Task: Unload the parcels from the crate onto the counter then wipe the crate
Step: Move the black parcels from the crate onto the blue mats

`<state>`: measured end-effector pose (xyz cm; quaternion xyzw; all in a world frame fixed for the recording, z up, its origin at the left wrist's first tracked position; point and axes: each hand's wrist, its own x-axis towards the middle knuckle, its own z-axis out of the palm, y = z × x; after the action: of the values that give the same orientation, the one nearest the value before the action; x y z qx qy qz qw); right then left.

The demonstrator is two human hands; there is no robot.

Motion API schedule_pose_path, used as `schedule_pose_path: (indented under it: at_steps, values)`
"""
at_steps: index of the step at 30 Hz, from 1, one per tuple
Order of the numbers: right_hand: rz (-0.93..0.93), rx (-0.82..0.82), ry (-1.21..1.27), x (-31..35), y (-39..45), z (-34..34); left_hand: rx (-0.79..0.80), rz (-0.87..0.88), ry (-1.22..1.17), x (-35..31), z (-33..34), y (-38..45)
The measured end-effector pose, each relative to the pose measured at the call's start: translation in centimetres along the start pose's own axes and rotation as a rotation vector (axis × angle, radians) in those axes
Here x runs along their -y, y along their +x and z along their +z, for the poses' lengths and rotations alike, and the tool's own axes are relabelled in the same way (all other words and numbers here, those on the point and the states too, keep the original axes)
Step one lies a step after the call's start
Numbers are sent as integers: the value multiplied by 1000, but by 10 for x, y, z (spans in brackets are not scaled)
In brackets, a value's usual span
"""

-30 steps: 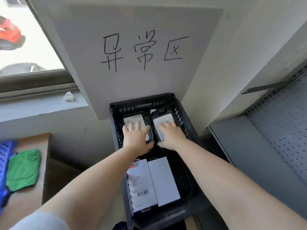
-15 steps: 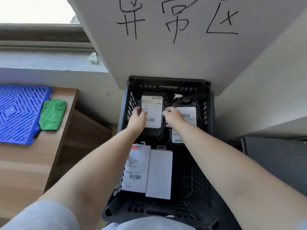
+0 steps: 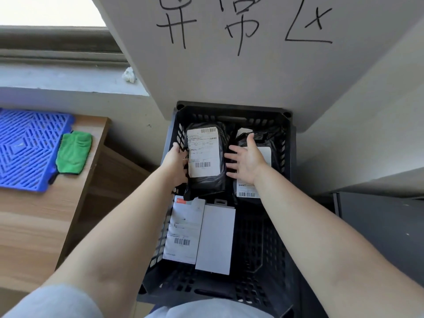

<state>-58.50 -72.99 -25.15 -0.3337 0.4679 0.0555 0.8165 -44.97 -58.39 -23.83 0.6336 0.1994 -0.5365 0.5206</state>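
Left hand (image 3: 175,165) closed round the left edge of a black parcel (image 3: 206,157), tipped up off the crate (image 3: 231,111) floor for lifting out. Right hand (image 3: 246,159) spread wide, empty, just beside the parcel's right edge, apparently to steady it. Second black parcel (image 3: 263,143) and two white parcels (image 3: 199,235) lying in the crate. Tabletop (image 3: 34,226) at left, green cloth (image 3: 73,152) ready for wiping.
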Motion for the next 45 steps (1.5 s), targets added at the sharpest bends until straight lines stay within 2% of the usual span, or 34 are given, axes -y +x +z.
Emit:
schedule_pose_path:
  at_steps: [4, 11, 18, 24, 32, 35, 45]
  values:
    - [-17, 12, -42, 9, -17, 1, 66, 52, -39, 2, -4, -20]
    - [-251, -96, -141, 27, -44, 11, 145, 172, -98, -3, -1, -69]
    - [-402, 76, -228, 39, -75, 32, 155, 307, -204, 6, -27, -104]
    - [-442, 232, -255, 25, -102, 98, 132, 418, -355, 12, -77, -143]
    - [-351, 521, -295, -40, -121, 210, 102, 477, -565, 50, -222, -205]
    - [-264, 633, -337, -85, -124, 264, 43, 513, -641, 80, -287, -229]
    - [-27, 833, -538, -272, -132, 482, -108, 542, -832, 190, -540, -316]
